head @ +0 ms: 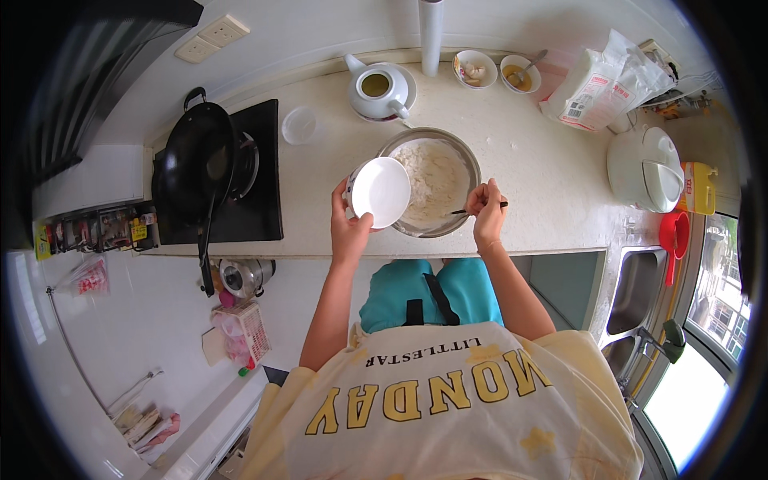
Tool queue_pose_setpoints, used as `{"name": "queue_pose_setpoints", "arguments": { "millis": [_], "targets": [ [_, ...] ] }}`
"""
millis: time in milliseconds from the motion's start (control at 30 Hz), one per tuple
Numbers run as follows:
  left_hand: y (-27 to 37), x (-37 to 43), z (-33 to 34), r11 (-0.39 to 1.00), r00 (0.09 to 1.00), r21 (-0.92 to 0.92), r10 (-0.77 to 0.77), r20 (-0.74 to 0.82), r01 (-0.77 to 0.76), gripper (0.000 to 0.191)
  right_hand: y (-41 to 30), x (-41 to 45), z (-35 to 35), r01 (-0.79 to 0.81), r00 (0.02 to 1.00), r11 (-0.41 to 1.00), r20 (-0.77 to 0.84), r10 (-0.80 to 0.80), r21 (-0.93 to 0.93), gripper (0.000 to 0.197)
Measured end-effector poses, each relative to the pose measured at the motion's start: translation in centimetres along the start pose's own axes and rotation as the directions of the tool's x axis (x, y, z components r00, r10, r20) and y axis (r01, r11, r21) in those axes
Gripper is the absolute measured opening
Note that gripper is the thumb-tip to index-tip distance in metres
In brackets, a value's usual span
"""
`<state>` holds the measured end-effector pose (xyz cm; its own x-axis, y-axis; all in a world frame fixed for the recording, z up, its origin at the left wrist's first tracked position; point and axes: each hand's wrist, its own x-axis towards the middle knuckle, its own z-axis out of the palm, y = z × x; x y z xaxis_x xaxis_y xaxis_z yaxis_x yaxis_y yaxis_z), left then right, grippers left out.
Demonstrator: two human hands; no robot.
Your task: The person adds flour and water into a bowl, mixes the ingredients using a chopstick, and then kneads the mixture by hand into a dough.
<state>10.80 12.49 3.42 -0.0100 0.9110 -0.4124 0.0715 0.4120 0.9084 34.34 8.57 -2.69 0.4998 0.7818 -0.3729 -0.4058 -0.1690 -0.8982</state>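
A wide metal mixing bowl (474, 162) stands on the counter before me, with pale, crumbly flour mixture (429, 174) in it. My left hand (351, 231) grips a white ceramic bowl (381, 193), tilted over the mixing bowl's left side, its inside facing up at me. Whether any liquid is in it, I cannot tell. In my right hand (489, 210) is a thin dark-handled utensil (503, 204), which slants over the mixing bowl's right rim. Its working end is hard to make out near the flour.
Behind stand a white teapot (384, 87) on a plate and two small bowls (475, 69), one holding a spoon (531, 66). A wok (201, 159) sits on the stove at left. At right are a plastic bag (594, 90), a rice cooker (645, 168) and a sink (636, 288).
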Motion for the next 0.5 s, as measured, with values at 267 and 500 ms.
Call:
{"name": "queue_pose_setpoints", "arguments": {
  "millis": [267,500],
  "targets": [
    [-1.0,0.0,0.1,0.999,0.997,-0.017,0.037,-0.067,-0.039,0.079,-0.1,-0.8,0.0,0.000,1.000,0.991,-0.011,-0.002,-0.135,0.050],
    [-1.4,0.0,-0.9,0.997,0.998,-0.070,0.021,-0.054,-0.024,0.079,-1.4,-1.2,0.4,0.401,0.895,0.602,0.157,-0.417,-0.690,0.035]
  ]
}}
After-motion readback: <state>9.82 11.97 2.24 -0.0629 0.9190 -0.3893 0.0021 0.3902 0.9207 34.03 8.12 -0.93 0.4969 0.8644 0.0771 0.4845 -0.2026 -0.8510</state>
